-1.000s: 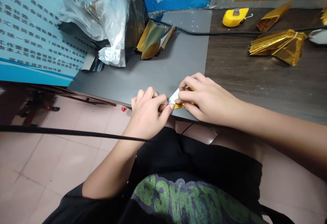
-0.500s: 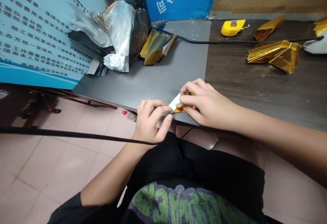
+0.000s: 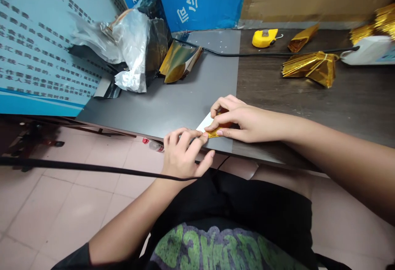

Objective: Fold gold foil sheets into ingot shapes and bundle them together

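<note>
A small sheet of gold foil paper (image 3: 213,133), white on its back, lies partly folded at the table's front edge. My right hand (image 3: 237,120) bends over it, with thumb and fingertips closed on the gold fold and covering much of the sheet. At the sheet's left corner is my left hand (image 3: 185,151). Its fingertips press down there while the thumb stands apart, past the table edge. The two hands' fingertips nearly meet over the paper.
Behind lie a stack of gold sheets (image 3: 177,62), a crumpled plastic bag (image 3: 132,40), a yellow tape measure (image 3: 264,38), a folded gold piece (image 3: 302,38) and a tied gold bundle (image 3: 311,68). A black cable (image 3: 277,53) crosses the table. A bottle (image 3: 154,144) shows below the edge.
My right fingers have shifted along the gold fold toward the left corner. My left thumb has moved away from its fingers. The whole view has turned slightly.
</note>
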`<state>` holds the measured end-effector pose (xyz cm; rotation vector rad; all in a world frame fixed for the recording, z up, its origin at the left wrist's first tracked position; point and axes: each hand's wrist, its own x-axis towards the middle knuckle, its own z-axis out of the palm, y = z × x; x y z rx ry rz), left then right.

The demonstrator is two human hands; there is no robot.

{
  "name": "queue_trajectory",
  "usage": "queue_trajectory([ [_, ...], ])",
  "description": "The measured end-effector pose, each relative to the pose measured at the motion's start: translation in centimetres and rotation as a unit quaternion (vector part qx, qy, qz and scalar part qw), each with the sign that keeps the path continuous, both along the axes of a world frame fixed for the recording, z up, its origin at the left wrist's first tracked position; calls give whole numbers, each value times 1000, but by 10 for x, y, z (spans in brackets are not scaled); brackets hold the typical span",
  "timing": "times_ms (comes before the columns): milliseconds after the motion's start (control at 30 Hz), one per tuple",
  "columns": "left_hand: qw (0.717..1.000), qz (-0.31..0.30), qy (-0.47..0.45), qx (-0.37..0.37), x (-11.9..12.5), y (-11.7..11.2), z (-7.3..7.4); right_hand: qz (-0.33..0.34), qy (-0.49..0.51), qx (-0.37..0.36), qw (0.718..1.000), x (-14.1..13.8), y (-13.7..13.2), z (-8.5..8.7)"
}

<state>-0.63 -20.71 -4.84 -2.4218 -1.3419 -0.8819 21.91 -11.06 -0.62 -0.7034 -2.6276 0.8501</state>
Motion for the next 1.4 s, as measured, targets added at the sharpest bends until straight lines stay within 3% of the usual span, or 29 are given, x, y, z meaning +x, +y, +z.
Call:
queue_trajectory([
  [233, 996, 28, 82, 0, 3, -1, 3, 77, 0, -6, 997, 15, 19, -1],
  [433, 992, 40, 117, 18, 8, -3, 6, 85, 7, 32, 996, 16, 16, 2],
  [567, 992, 46, 117, 26, 9, -4, 3, 71, 49, 66, 994, 14, 8, 10],
  [767, 993, 47, 97, 37, 9, -5, -6, 102, -23, 130, 986, 12, 2, 17],
  [933, 995, 48, 83, 18, 9, -7, -8, 119, -3, 198, 973, 8, 2, 17],
  [1167, 996, 42, 75, 35, 9, -8, -12, 131, 28, 167, 977, 2, -6, 14],
  [1400, 997, 26, 70, 31, 1, -9, -14, 131, -5, 187, 974, 3, -1, 5],
])
